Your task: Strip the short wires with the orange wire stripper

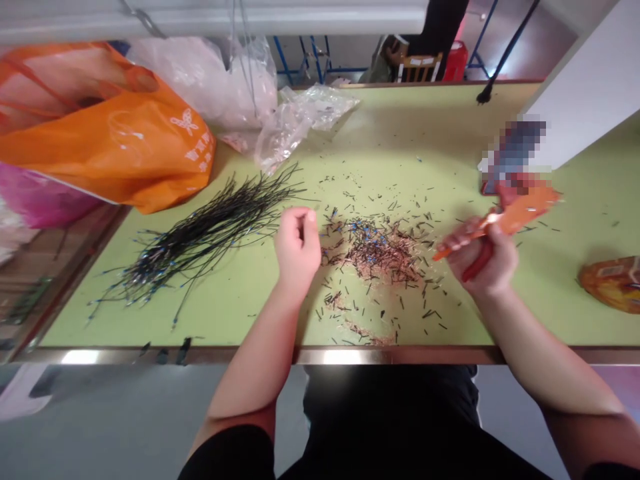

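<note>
My left hand (pixel 299 243) is closed, thumb against curled fingers, near the right end of a bundle of thin black wires (pixel 215 220). Whether it pinches a wire end is too small to tell. My right hand (pixel 483 257) is wrapped round an orange and red hand tool (pixel 525 208), whose narrow orange end points left. Between the hands lies a pile of short black wire pieces, copper strands and blue bits (pixel 383 253), scattered over the green tabletop (pixel 165 327).
An orange bag (pixel 150 140) and clear plastic bags (pixel 305 120) lie at the back left. A pixelated upright object (pixel 517 150) stands beside a white panel (pixel 590 87). At the right edge is an amber container (pixel 613 283).
</note>
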Available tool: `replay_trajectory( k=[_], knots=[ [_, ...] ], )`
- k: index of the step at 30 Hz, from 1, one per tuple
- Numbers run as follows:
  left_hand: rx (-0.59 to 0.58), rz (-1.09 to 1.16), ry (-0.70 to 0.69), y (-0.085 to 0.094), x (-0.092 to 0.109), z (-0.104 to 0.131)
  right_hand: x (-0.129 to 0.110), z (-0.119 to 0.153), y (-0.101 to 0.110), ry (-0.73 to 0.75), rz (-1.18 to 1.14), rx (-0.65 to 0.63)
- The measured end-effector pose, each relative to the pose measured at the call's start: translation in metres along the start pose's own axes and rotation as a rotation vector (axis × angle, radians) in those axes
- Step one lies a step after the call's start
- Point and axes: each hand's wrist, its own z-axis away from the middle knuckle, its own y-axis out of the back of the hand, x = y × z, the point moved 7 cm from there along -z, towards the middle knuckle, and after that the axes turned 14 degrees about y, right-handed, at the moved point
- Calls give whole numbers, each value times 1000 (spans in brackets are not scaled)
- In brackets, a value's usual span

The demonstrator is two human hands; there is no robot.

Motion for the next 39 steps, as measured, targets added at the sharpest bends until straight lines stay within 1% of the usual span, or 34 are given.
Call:
replay_trajectory(
  k=[1, 3, 4, 6, 8, 11, 14, 16, 19, 21, 22, 25, 28, 31, 36, 39],
  knots=[
    [-99, -48, -26, -9, 6, 6, 10, 1, -2, -39, 42, -56],
    [-252, -132, -108, -24, 22, 23, 34, 12, -9, -145, 69, -204],
    [-297, -156, -153, -29, 30, 32, 44, 19, -12, -176, 77, -263],
    [-345, -165, -219, -34, 42, 46, 57, 32, -17, -216, 128, -350],
    [-364, -150, -244, -36, 48, 52, 57, 38, -20, -191, 213, -391],
    [-378, -148, -240, -38, 48, 53, 44, 36, -23, -92, 360, -419],
    [-379, -155, -240, -38, 48, 52, 34, 27, -20, -23, 435, -407],
    [-364, -146, -244, -37, 49, 52, 30, 21, -16, 16, 449, -368],
    [-344, -147, -242, -35, 50, 51, 26, 14, -8, 121, 495, -304],
    [-338, -148, -232, -35, 50, 50, 25, 13, -6, 170, 506, -297],
    [-335, -142, -223, -35, 49, 50, 26, 14, -6, 161, 488, -309],
    [-327, -100, -177, -34, 47, 50, 33, 22, -12, 37, 390, -381],
    [-299, -71, -153, -31, 46, 51, 39, 35, -21, -46, 403, -489],
    [-244, -85, -226, -27, 51, 52, 45, 47, -30, -78, 448, -556],
    [-131, -136, -362, -18, 63, 53, 52, 57, -41, -74, 464, -582],
    [-94, -119, -439, -14, 73, 58, 51, 59, -45, -69, 426, -577]
  ],
)
